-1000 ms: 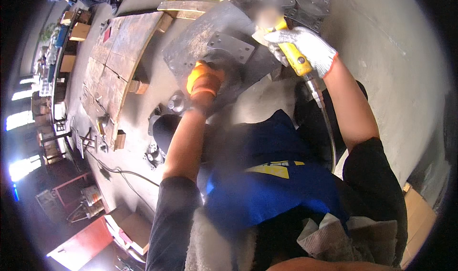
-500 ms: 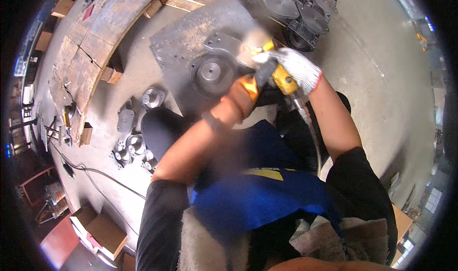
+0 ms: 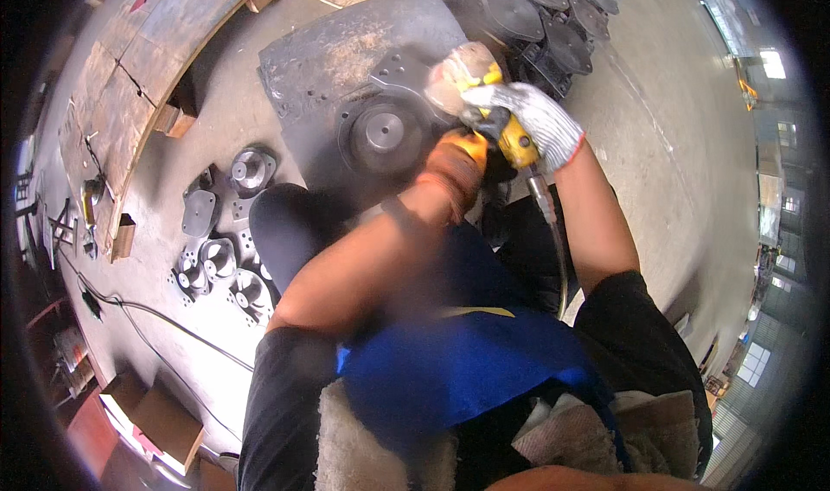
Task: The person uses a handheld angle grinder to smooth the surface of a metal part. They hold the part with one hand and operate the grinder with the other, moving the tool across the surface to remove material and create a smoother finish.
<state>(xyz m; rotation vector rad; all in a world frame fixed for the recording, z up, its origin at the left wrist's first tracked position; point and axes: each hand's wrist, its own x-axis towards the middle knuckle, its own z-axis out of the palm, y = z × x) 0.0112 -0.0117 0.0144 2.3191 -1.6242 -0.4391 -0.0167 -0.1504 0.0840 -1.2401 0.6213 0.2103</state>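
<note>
My right hand (image 3: 538,121), in a white knit glove, is closed around a yellow air grinder (image 3: 517,143) with a hose at its rear. The grinder's round pale disc (image 3: 448,83) is at the far end, over the edge of a dark metal casting (image 3: 385,134). My left hand (image 3: 453,173), in an orange glove, is closed against the dark part of the grinder, its fingertips partly hidden. The casting has a round raised centre and a flange with holes. It lies on a worn steel plate (image 3: 316,54).
Several flanged castings (image 3: 219,259) lie on the floor at left. More dark castings (image 3: 512,14) are piled beyond the plate. A wooden bench (image 3: 160,46) stands at far left. Cables (image 3: 164,314) cross the floor, and an open cardboard box (image 3: 164,422) sits at lower left.
The view has shifted slightly. The grinder's disc, blurred by glare before, now shows more clearly. My left hand has moved slightly right; both hands stay at the grinder.
</note>
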